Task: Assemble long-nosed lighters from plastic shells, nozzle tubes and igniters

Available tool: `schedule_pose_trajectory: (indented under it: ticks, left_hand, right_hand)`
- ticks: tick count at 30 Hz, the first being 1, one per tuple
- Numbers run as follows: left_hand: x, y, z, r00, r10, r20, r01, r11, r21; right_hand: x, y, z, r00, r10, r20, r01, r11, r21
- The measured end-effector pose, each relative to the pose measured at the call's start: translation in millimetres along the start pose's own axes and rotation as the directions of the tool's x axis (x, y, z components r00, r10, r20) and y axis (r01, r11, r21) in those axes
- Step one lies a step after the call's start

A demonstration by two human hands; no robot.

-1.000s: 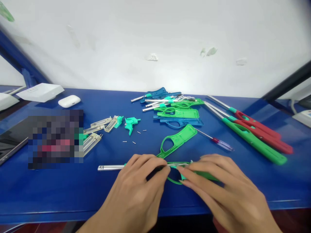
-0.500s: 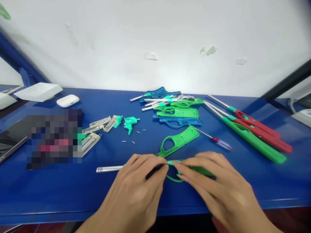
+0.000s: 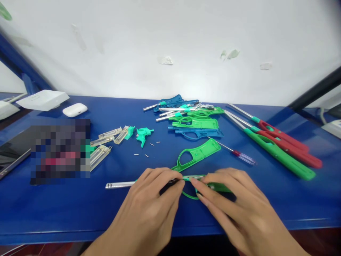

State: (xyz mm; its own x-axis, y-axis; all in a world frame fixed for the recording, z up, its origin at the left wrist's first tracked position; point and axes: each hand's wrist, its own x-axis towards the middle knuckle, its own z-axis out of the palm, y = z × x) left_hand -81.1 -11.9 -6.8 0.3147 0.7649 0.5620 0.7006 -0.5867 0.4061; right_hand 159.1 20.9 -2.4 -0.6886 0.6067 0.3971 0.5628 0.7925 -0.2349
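Observation:
A green lighter body [image 3: 189,195] with a silver tube [image 3: 119,185] lies across the front of the blue table, partly hidden by both hands. My left hand [image 3: 153,202] pinches its middle, thumb and fingers together over a small dark part. From the right, my right hand [image 3: 237,199] grips the same body, its fingertips close to the left ones beside the trigger loop. Just behind them rests a loose green half shell [image 3: 198,154]. A screwdriver [image 3: 243,156] with a clear purplish handle lies behind my right hand.
Blue and green shells [image 3: 197,123] with metal tubes are piled at the back. Red and green lighters [image 3: 279,153] lie at right. Clear tanks [image 3: 99,156], teal triggers [image 3: 144,135], small screws [image 3: 146,155], a white case [image 3: 75,110] and a blurred dark object [image 3: 60,153] are at left.
The fingers of my right hand have shifted slightly and its lower fingers sit a little further from the trigger loop. My left hand keeps its hold.

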Motion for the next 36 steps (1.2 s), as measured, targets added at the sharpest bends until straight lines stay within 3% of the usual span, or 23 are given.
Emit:
schedule_pose_trajectory:
  ticks: [20,28,32,36]
  left_hand:
    - [-3,0,0.9,0.999,0.040,-0.012,-0.038,0.994,0.103]
    - [19,8,4.8,0.993,0.117,0.019,-0.118,0.992,0.035]
    - [25,7,7.2,0.991,0.129,0.026,-0.129,0.992,0.013]
    - [24,5,8.6,0.990,0.136,0.041,-0.137,0.991,0.005]
  right_hand:
    - [2,1,1,0.999,0.017,-0.045,-0.013,0.996,0.087]
    - [0,2,0,0.994,0.055,-0.092,-0.035,0.979,0.203]
    - [-5,7,-12,0.973,0.102,-0.208,-0.075,0.988,0.134]
    - [-7,13,-15,0.976,0.110,-0.189,-0.102,0.994,0.049]
